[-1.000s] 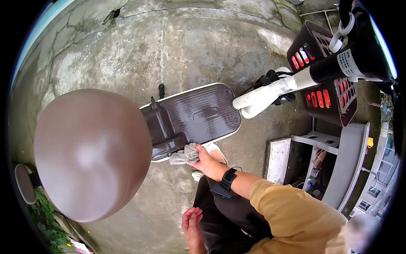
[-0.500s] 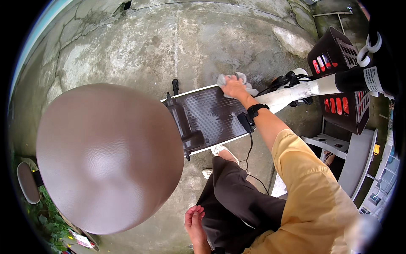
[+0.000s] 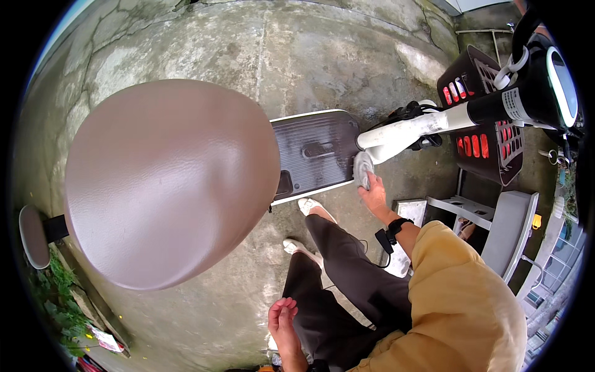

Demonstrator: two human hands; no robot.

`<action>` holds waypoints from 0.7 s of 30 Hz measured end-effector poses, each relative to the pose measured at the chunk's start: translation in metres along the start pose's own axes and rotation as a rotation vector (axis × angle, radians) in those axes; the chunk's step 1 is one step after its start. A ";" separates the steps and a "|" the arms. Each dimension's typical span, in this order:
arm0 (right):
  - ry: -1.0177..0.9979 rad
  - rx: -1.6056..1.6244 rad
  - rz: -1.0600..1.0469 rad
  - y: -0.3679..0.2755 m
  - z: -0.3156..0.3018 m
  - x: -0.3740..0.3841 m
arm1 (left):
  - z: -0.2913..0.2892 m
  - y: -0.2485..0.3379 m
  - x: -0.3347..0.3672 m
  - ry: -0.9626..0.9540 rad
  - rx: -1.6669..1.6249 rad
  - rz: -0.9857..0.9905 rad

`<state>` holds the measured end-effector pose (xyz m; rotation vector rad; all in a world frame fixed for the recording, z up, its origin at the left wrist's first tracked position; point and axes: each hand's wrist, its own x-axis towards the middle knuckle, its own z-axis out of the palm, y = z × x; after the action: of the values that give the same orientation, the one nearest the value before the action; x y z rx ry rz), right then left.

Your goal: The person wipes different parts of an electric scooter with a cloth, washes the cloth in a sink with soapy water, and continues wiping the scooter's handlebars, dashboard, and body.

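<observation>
A grey cloth (image 3: 362, 168) is bunched in my right hand (image 3: 374, 197), whose fingers are closed on it. The cloth is at the near front corner of the scooter's dark ribbed footboard (image 3: 322, 139), close to the base of the white steering column (image 3: 409, 129). Wet-looking streaks show on the footboard. My left hand (image 3: 284, 316) hangs low near my trousers, away from the scooter, with its fingers curled together; I see nothing in them. The large brown scooter seat (image 3: 173, 186) covers the rear of the footboard.
A dark brown basket (image 3: 489, 152) with red showing through its slots is mounted at the scooter's front. A grey sink-like stand (image 3: 505, 232) is at the right. Green plants (image 3: 56, 297) grow at the lower left. Cracked concrete floor (image 3: 217, 49) surrounds the scooter.
My right hand has brought the cloth from the footboard's far front side to its near front corner. The view has shifted, and my feet show more. My left hand stays curled.
</observation>
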<state>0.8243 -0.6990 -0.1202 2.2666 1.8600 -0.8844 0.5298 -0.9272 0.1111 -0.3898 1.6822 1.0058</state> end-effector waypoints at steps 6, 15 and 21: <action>0.079 0.122 0.266 0.017 0.068 -0.008 | -0.041 0.004 -0.004 -0.021 -0.003 0.082; 0.046 0.055 0.140 -0.106 0.106 -0.062 | -0.145 -0.007 0.023 -0.004 0.023 0.079; -0.176 -0.140 -0.335 -0.184 0.127 -0.109 | -0.172 0.008 0.032 -0.075 0.021 0.077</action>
<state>0.5965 -0.7980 -0.1205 1.7660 2.1761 -0.9233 0.4050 -1.0495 0.0953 -0.2724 1.6487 1.0460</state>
